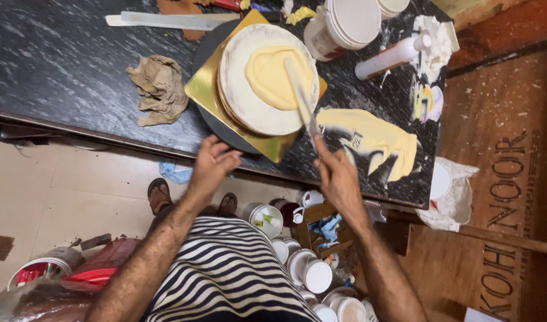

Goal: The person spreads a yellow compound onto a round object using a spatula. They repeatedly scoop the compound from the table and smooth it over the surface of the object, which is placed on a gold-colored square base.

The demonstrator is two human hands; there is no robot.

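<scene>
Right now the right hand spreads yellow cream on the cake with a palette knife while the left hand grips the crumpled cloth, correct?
Not quite. In the head view the left hand rests at the turntable edge; the crumpled cloth lies apart, untouched. The right hand does hold the palette knife on the cake.

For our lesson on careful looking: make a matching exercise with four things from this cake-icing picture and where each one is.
Things:
1. spatula
2. cloth
3. bottle
4. left hand

Places:
A. lying on its side right of the cake
B. crumpled left of the cake
C. at the near edge of the turntable
D. held in the right hand, blade on the cream

Pairs: 1-D, 2-B, 3-A, 4-C
</scene>
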